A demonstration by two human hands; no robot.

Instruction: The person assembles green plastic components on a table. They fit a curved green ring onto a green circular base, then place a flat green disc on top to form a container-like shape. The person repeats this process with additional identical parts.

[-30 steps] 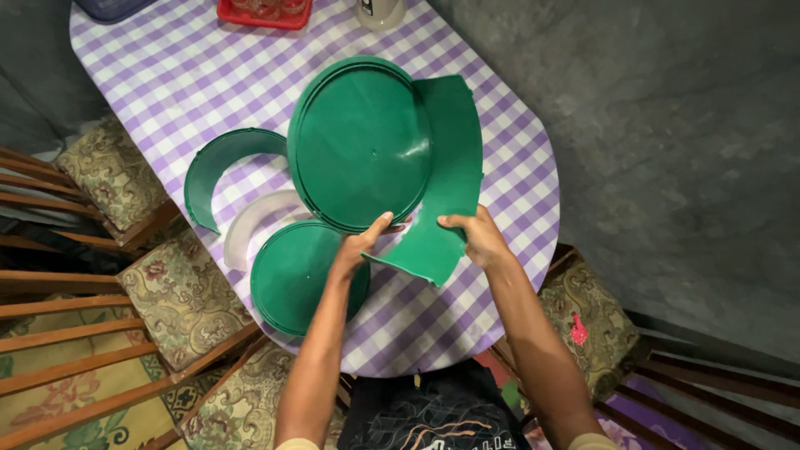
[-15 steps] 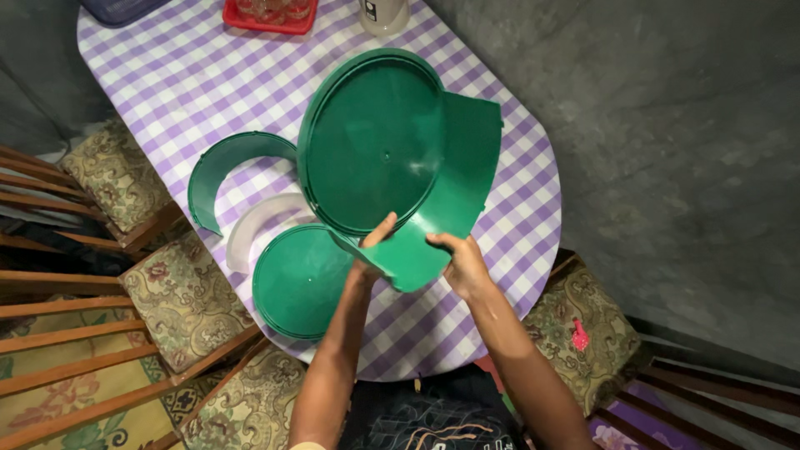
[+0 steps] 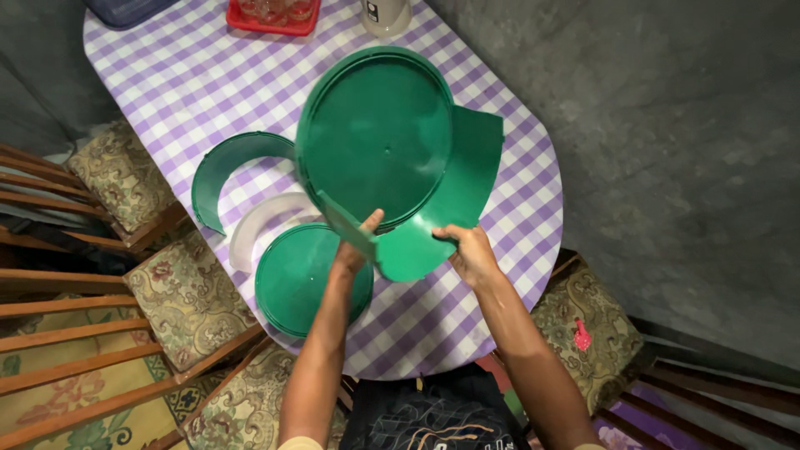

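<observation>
Gripping the bendy green sheet (image 3: pixel 442 225) at its lower edge above the table (image 3: pixel 192 75), our left hand (image 3: pixel 354 250) and right hand (image 3: pixel 471 254) clasp it beside the stiff, light-looking round lid (image 3: pixel 379 137), best pinched at edges.

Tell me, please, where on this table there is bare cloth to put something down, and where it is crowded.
Bare checked cloth lies at the far left, between the blue tray, the red tray and the green curved strip. A smaller bare patch lies at the near edge, below the right hand. The middle is crowded: large green disc, small green disc, white curved strip.
</observation>
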